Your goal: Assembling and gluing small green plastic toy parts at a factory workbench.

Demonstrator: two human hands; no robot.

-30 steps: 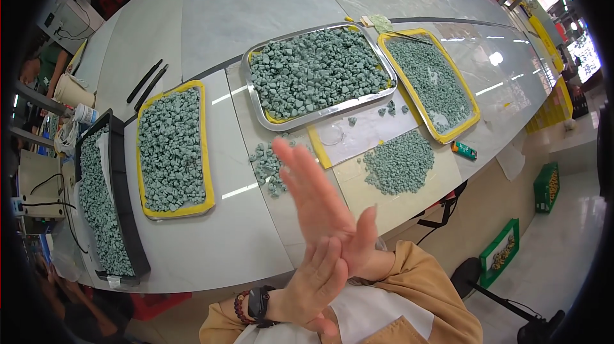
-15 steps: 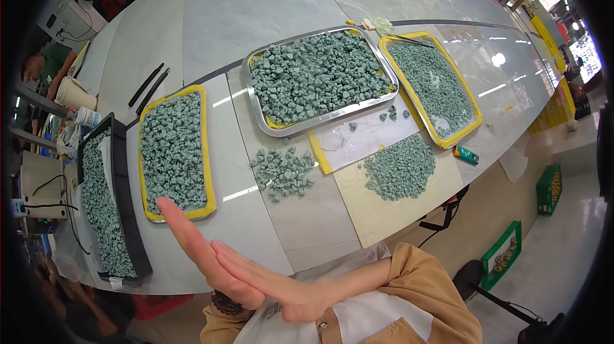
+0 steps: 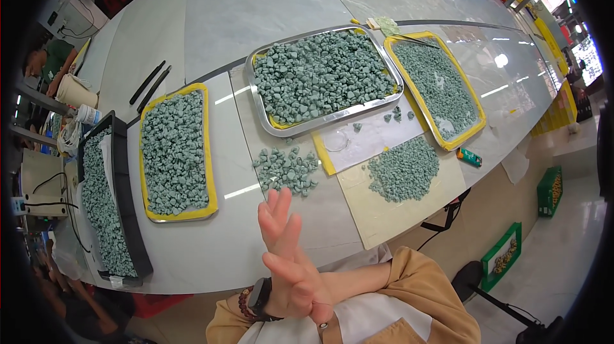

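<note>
Left hand (image 3: 288,299) and right hand (image 3: 302,266) overlapping lower centre, fingers raised, some splayed, whose is whose unclear, can't tell either grip's state, loose green stones (image 3: 291,168) above fingertips mid-frame, tan left sleeve (image 3: 225,323) cut off at lower edge

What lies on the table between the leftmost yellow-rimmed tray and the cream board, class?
A loose scatter of green stone-like pieces, with bare grey tabletop between it and the yellow-rimmed tray; the head view shows this.
</note>
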